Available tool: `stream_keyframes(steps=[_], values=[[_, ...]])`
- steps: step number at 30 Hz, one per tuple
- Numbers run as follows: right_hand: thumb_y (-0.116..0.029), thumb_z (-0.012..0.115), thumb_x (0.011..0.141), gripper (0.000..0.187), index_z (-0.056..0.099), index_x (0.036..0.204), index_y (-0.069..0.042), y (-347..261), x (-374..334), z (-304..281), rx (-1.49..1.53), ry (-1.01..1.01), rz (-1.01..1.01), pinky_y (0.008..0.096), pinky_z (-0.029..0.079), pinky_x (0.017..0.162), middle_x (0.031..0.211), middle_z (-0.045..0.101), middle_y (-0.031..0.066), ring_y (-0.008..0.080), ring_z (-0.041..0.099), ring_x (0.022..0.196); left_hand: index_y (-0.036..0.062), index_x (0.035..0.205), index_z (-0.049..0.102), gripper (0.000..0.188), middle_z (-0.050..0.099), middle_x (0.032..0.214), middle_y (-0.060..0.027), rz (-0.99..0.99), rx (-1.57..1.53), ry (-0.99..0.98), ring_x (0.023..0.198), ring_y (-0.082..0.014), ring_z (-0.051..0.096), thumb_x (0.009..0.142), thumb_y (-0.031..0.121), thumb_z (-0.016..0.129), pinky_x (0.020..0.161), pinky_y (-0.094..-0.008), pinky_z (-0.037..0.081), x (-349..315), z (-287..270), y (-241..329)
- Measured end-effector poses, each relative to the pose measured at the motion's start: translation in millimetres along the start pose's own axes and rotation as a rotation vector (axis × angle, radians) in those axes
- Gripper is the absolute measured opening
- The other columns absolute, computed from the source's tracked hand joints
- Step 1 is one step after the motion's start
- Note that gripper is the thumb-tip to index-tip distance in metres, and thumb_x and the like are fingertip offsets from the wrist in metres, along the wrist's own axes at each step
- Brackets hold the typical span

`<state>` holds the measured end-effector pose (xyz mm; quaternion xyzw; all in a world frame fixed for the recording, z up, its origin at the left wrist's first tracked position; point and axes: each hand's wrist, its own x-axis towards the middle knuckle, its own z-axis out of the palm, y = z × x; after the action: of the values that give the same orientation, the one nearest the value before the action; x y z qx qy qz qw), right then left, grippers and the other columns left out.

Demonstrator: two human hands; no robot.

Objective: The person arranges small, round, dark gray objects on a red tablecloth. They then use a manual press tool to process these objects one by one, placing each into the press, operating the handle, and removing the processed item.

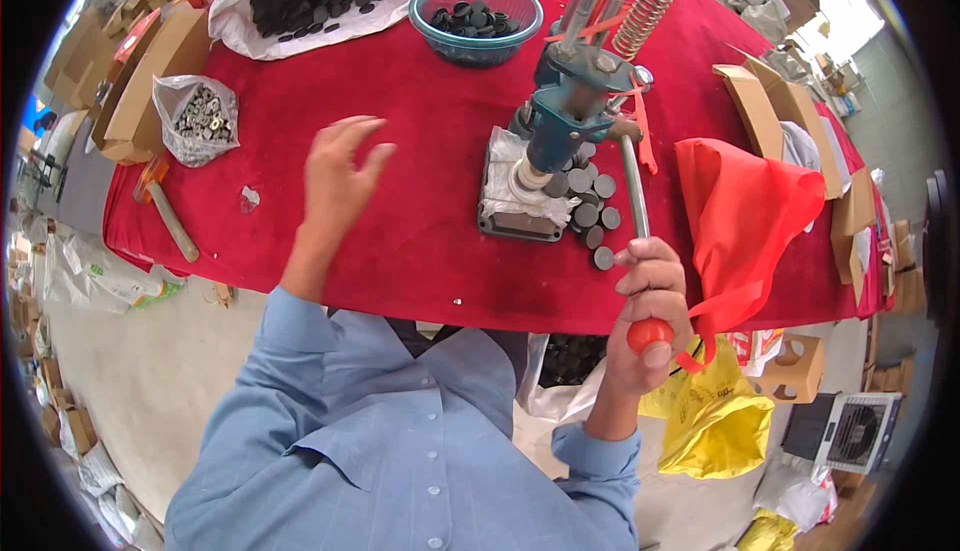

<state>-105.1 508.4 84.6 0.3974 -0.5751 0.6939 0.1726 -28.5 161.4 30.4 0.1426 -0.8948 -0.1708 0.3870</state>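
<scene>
My right hand [652, 316] is wrapped round the metal lever [633, 186] of a hand press, near the red ball at its end. The teal press [565, 116] stands on the table, its ram lowered onto a white-covered base [520, 216]. Black round caps [597, 213] lie in a loose group on the right side of the base, close to the lever. My left hand [340, 171] hovers over the red cloth left of the press, fingers apart, holding nothing. What lies under the ram is hidden.
A teal plastic basket [475, 51] and a white sack [300, 46], both with black caps, stand at the back. On the left are a bag of small metal parts [200, 121] and a hammer [172, 219]. A red bag [745, 221] lies right of the lever.
</scene>
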Motion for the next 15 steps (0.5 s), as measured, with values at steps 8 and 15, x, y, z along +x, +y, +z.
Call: stream_keyframes(steps=[8,15], values=[[-0.064,0.054,0.100,0.064,0.057,0.078,-0.004,-13,49,-4,0.075,-0.086,-0.004,0.0434,0.052,0.081,0.078,0.059,0.0123,0.0330,0.061,0.092,0.0077,0.125,0.076,0.036,0.067,0.124,-0.0149,-0.221,0.097,-0.112,0.112,-0.0330,0.063,0.089,0.012,0.078,0.097,-0.0419,0.051,-62,-22,-59],[-0.069,0.053,0.100,0.068,0.056,0.077,-0.004,6,1,3,0.031,-0.002,-0.032,0.0429,0.052,0.081,0.077,0.058,0.0110,0.0331,0.061,0.091,0.0039,0.116,0.077,0.031,0.074,0.104,-0.0111,-0.196,-0.129,-0.039,0.085,-0.0205,0.072,0.085,0.005,0.081,0.074,-0.0334,0.058,-58,-4,-31]])
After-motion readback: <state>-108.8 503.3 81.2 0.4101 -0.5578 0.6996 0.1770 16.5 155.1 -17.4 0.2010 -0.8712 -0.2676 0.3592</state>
